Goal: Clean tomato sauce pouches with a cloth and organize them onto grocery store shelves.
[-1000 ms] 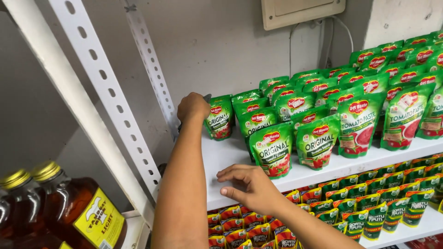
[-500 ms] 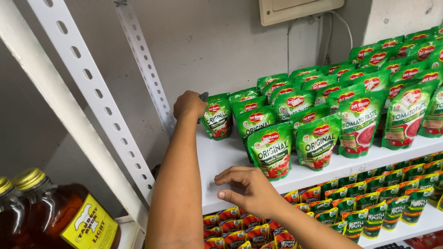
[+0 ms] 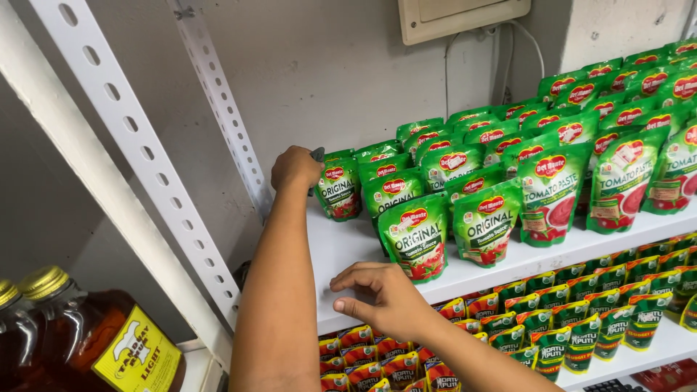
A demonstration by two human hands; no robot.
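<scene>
Green sauce pouches stand in rows on the white shelf point(image 3: 348, 250). Our left hand point(image 3: 294, 168) reaches to the back row, its grip closed on the leftmost pouch point(image 3: 337, 190) near the wall. Our right hand point(image 3: 381, 299) rests on the shelf's front edge, fingers loosely curled, holding nothing.

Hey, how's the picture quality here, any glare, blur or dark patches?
Head view: even, bright light; green sauce pouches sharp with mild sheen; left hand casts a soft shadow on the white shelf; amber glass bottles at the lower left edge are cropped and slightly soft.
</scene>
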